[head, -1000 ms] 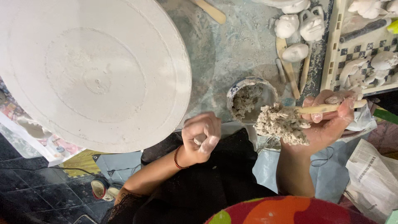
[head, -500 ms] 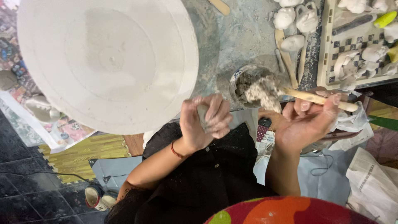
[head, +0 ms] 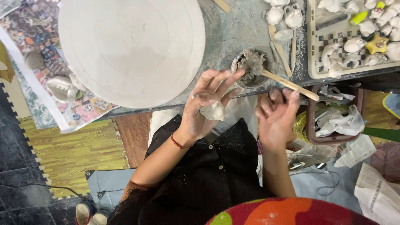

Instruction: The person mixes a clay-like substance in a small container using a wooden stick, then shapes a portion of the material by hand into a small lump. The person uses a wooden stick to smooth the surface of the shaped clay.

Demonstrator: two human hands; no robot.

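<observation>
Nearest: the person's lap under a black apron (head: 208, 183), dusted with pale smears.

Left hand (head: 208, 102): palm up, fingers spread and slightly curled, a lump of clay (head: 213, 111) resting at the lower edge of the palm. Grip is loose, a cradle rather than a pinch. A red bead bracelet (head: 178, 142) sits on that wrist.

Right hand (head: 276, 114): fingers curled in, fingertips on the near end of a wooden stick (head: 291, 85). Whether the grip is fully closed round the stick I cannot tell; it looks like a light fingertip hold.

The stick runs up and left into a small cup (head: 251, 68) at the tabletop edge. The far end is buried in a clot of wet grey clay.

Handling, judged: the lump is soft, damp and sticky, light for its size. It will dent under any pressure, so it is best supported from below in the palm. The stick is stiff; hold it at the clean bare end, since the loaded end is slippery.

Further off: a large pale round disc (head: 131, 50) covers the left of the tabletop (head: 237, 29). Right of the cup lie wooden tools (head: 280, 41), then a chequered tray (head: 316, 54) of small white figures. Those are probably fragile.

Below the tray sits a brown bin (head: 311, 121) of crumpled plastic.
</observation>
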